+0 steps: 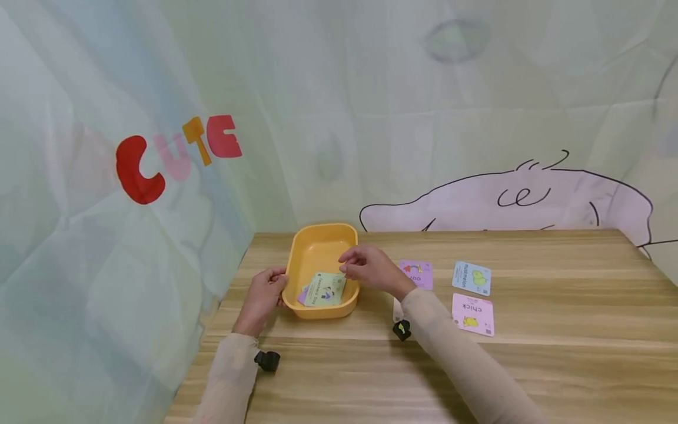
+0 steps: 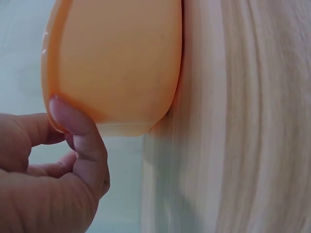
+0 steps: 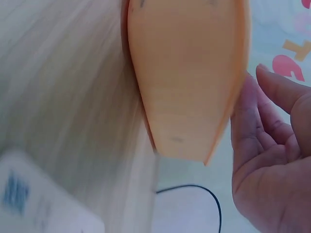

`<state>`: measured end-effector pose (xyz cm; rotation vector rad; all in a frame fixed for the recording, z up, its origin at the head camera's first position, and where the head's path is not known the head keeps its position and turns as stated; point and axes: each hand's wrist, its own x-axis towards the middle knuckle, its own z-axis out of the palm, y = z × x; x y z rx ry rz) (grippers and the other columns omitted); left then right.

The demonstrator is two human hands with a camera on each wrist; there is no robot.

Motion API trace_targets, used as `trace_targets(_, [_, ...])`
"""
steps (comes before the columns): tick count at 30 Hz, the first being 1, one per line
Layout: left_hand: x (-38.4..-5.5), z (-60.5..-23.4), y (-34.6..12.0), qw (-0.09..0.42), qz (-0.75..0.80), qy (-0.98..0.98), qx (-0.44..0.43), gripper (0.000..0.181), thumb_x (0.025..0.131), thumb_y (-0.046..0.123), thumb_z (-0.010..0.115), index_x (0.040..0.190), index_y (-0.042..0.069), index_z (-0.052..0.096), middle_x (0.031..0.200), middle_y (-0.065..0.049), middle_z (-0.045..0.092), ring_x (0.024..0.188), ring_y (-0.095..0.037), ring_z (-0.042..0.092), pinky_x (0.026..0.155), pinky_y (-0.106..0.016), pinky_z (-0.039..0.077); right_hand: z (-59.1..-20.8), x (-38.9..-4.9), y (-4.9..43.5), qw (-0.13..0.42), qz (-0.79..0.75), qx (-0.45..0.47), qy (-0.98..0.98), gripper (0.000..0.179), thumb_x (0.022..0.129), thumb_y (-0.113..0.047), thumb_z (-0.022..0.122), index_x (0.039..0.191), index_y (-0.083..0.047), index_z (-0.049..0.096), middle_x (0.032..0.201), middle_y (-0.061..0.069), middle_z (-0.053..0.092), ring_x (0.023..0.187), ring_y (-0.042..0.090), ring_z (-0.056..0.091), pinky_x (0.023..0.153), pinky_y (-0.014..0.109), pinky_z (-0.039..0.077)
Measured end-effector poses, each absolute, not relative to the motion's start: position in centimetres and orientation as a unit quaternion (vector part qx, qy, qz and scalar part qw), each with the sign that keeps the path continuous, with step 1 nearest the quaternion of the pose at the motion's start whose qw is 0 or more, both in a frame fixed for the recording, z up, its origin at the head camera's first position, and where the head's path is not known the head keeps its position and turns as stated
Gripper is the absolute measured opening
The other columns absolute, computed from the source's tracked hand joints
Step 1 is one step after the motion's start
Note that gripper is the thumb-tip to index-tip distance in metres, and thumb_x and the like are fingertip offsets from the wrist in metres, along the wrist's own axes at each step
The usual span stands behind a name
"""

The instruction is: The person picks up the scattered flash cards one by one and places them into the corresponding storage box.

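Observation:
A yellow-orange plastic bin (image 1: 321, 247) stands at the left of the table. My left hand (image 1: 262, 296) pinches its left rim between thumb and fingers; the left wrist view shows the thumb on the outside of the bin wall (image 2: 121, 63). Inside the bin lies a green picture card (image 1: 325, 290) over a purple card (image 1: 304, 294). My right hand (image 1: 374, 268) hovers at the bin's right rim, fingers loosely bent and reaching over it. In the right wrist view this hand (image 3: 272, 141) holds nothing, its thumb apart from the fingers.
Right of the bin lie a blue muskmelon card (image 1: 471, 278), a pink chick card (image 1: 473, 314) and a purple card (image 1: 416, 273). Another card (image 1: 397, 310) is partly hidden by the right wrist. A printed cloth backdrop (image 1: 318, 118) rises behind and left of the wooden table (image 1: 572, 294).

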<state>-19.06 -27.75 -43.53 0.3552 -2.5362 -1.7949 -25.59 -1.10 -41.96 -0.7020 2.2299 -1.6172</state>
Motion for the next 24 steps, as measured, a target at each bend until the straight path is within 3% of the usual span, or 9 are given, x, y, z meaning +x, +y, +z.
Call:
trace_targets(3, [-19.2, -43.4, -27.8, 0.009, -0.573, -0.812, 0.111, 0.037, 0.106, 0.016, 0.049, 0.138, -0.002, 0.054, 0.112, -0.016, 0.054, 0.072, -0.016, 0.055, 0.059, -0.025, 0.052, -41.6, -25.7, 0.0, 0.152, -0.558, -0.249, 0.777, 0.027, 0.098, -0.011, 0.066, 0.119, 0.006, 0.066, 0.105, 0.023, 0.068, 0.091, 0.026, 0.069, 0.081, 0.034, 0.060])
trace_targets(11, [-19.1, -43.1, -28.0, 0.014, -0.570, -0.815, 0.104, 0.039, 0.107, 0.015, 0.049, 0.140, -0.004, 0.052, 0.115, -0.018, 0.054, 0.073, -0.015, 0.055, 0.058, -0.024, 0.051, -41.0, -25.7, 3.1, 0.165, -0.536, -0.272, 0.782, 0.025, 0.098, -0.002, 0.062, 0.122, 0.006, 0.064, 0.096, 0.013, 0.067, 0.087, 0.022, 0.069, 0.075, 0.036, 0.061])
trace_targets(24, [-19.4, -43.5, -27.8, 0.003, -0.565, -0.818, 0.109, 0.038, 0.106, 0.016, 0.049, 0.138, -0.004, 0.053, 0.114, -0.016, 0.054, 0.074, -0.016, 0.056, 0.059, -0.024, 0.052, -41.8, -25.1, 9.2, 0.175, -0.494, -0.289, 0.801, 0.028, 0.097, 0.002, 0.060, 0.123, 0.011, 0.060, 0.099, 0.016, 0.067, 0.093, 0.028, 0.070, 0.085, 0.042, 0.059])
